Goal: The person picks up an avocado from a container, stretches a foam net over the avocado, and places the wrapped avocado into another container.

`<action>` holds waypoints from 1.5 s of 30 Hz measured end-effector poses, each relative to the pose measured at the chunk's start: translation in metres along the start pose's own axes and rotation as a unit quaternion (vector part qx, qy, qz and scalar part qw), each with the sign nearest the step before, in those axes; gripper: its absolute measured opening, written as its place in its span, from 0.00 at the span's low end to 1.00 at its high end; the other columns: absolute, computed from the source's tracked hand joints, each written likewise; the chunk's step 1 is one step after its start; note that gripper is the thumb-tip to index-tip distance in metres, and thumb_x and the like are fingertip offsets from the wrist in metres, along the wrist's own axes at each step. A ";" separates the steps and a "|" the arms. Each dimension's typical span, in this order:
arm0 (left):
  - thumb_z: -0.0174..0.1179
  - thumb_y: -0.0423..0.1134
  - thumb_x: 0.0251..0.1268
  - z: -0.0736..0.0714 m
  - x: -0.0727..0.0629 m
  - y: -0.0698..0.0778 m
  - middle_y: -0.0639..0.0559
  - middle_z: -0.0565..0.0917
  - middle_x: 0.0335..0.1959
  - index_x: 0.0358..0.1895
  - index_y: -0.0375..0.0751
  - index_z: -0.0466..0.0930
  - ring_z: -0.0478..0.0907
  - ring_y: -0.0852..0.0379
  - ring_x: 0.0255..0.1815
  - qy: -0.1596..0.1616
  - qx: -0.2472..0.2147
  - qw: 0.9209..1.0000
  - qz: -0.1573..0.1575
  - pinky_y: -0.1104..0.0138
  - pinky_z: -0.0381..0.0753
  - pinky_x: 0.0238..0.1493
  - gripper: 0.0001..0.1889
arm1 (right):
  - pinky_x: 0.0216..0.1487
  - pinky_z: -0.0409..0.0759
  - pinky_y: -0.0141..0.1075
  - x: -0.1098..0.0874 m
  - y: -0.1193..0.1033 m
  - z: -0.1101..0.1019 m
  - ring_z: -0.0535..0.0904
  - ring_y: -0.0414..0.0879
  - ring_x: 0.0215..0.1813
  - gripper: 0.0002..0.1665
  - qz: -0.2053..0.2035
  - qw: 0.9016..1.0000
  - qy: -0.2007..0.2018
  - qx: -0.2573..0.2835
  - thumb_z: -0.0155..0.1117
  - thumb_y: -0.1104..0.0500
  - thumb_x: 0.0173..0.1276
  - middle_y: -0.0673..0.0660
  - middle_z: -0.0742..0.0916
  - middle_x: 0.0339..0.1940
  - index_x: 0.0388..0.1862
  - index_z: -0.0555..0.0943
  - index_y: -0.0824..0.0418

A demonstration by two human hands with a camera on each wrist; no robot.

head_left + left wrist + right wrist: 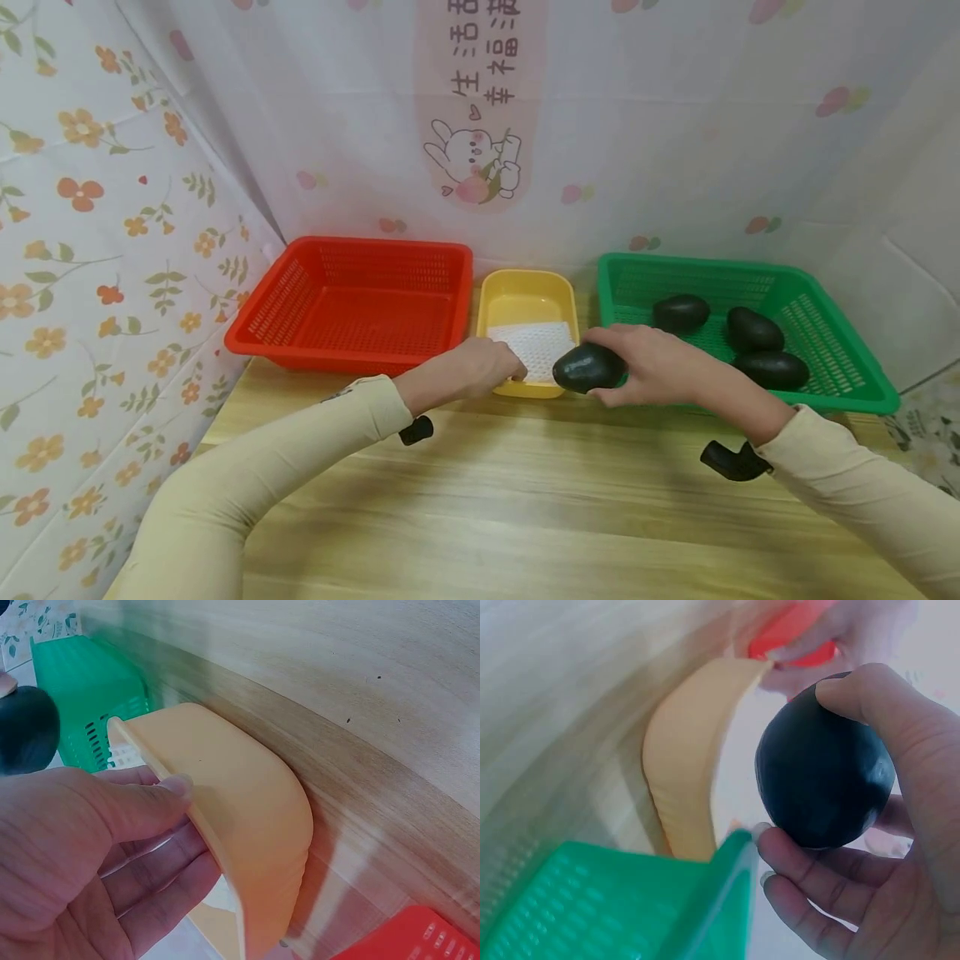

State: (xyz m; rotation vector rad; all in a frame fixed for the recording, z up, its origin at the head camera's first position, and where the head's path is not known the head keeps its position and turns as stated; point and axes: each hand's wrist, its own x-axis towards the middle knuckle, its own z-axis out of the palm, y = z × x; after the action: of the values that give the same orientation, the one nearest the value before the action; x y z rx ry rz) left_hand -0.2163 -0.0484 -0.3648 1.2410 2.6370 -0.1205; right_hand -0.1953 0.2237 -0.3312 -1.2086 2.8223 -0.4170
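Observation:
My right hand point(654, 362) grips a dark, glossy avocado point(587, 368) between thumb and fingers, close over the right end of a small yellow tray point(527, 282). In the right wrist view the avocado point(821, 769) hides part of the palm. White foam netting point(536, 346) lies in the tray. My left hand point(480, 368) is at the tray's front left corner. In the left wrist view its thumb rests on the outside of the yellow tray's wall point(232, 787) and the fingers reach behind the rim, pinching it.
A red basket point(367, 357) stands left of the tray. On the right, a green basket point(840, 333) holds several avocados point(753, 330). All stand on a wooden table point(495, 500), with a printed cloth point(337, 125) behind and a floral cloth point(75, 292) at the left.

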 end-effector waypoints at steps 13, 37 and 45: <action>0.63 0.29 0.68 -0.001 -0.001 0.000 0.54 0.86 0.46 0.57 0.49 0.86 0.80 0.55 0.38 -0.009 0.001 1.000 -0.001 0.63 0.82 0.38 0.17 | 0.37 0.80 0.40 0.005 -0.025 0.022 0.79 0.48 0.42 0.38 0.014 1.000 -0.011 -0.011 0.78 0.44 0.57 0.57 0.83 0.51 0.62 0.77 0.58; 0.65 0.30 0.68 -0.001 0.000 0.001 0.53 0.87 0.47 0.57 0.51 0.87 0.81 0.55 0.41 -0.003 0.015 1.000 0.001 0.65 0.82 0.42 0.17 | 0.31 0.76 0.35 0.008 -0.035 0.066 0.76 0.43 0.33 0.35 0.029 0.999 -0.026 0.009 0.78 0.41 0.58 0.51 0.82 0.38 0.58 0.79 0.58; 0.64 0.31 0.68 -0.001 0.001 0.001 0.54 0.86 0.42 0.54 0.51 0.87 0.79 0.56 0.38 -0.008 0.014 1.000 0.003 0.67 0.80 0.38 0.16 | 0.29 0.77 0.36 0.006 -0.040 0.084 0.77 0.44 0.31 0.34 0.030 0.999 -0.021 0.005 0.77 0.40 0.58 0.52 0.80 0.36 0.54 0.77 0.58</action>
State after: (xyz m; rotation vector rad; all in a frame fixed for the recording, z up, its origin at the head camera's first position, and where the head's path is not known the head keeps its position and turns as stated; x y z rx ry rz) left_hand -0.2162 -0.0472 -0.3644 1.2514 2.6275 -0.1658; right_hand -0.1589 0.1741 -0.4017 -1.1148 2.8091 -0.3969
